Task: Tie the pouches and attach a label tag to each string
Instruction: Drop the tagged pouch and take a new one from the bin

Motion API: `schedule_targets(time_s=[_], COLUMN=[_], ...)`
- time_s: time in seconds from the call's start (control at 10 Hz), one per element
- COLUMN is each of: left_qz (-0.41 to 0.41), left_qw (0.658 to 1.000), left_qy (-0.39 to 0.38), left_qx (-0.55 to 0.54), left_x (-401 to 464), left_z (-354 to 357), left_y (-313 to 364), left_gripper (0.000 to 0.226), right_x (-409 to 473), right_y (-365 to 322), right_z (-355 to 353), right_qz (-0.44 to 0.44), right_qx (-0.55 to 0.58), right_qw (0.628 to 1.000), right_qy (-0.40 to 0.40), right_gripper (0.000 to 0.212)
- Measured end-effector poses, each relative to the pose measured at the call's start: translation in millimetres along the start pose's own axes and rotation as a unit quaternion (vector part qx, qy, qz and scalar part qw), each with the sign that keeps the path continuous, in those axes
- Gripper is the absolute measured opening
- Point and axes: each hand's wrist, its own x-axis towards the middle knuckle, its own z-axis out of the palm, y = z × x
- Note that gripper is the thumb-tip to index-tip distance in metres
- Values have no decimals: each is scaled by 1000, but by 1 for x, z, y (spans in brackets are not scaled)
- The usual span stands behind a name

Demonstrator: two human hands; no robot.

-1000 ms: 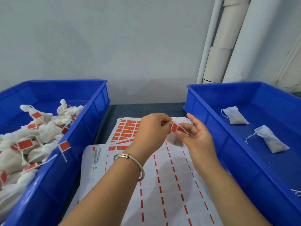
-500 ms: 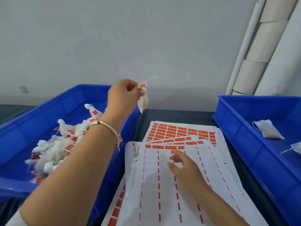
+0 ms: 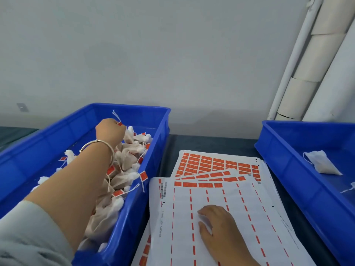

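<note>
My left hand (image 3: 109, 131) reaches over the left blue bin (image 3: 132, 223) and pinches the string and red tag (image 3: 119, 123) of a white pouch (image 3: 128, 136) that hangs just below its fingers. The pouch hovers above a pile of tagged pouches (image 3: 123, 169) in that bin. My right hand (image 3: 215, 223) rests on a mostly peeled label sheet (image 3: 249, 217), fingers loosely bent, holding nothing. Sheets with orange-red labels (image 3: 215, 164) lie behind it.
A second blue bin (image 3: 284, 169) at the right holds an untagged white pouch (image 3: 320, 164) and part of another at the frame edge. White pipes (image 3: 315, 64) run up the wall at the back right. A dark tabletop (image 3: 211, 143) lies between the bins.
My left hand carried the tagged pouch from mid-table leftward and down over the left bin. My right hand let go and settled onto the label sheet. The view swung left.
</note>
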Motion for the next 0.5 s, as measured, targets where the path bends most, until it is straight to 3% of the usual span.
schedule_targets(time_s=[0.1, 0.5], left_qz=[-47, 3], left_qw=[999, 999], left_qy=[12, -33], left_qx=[-17, -18], left_x=[8, 0], left_z=[6, -11], left_y=[-9, 5], left_gripper=[23, 13], right_x=[4, 6], right_y=[2, 1], right_z=[3, 1], right_qz=[-15, -13], right_qx=[-17, -20], right_qw=[1000, 1000], right_qy=[10, 3], right_gripper=[40, 34])
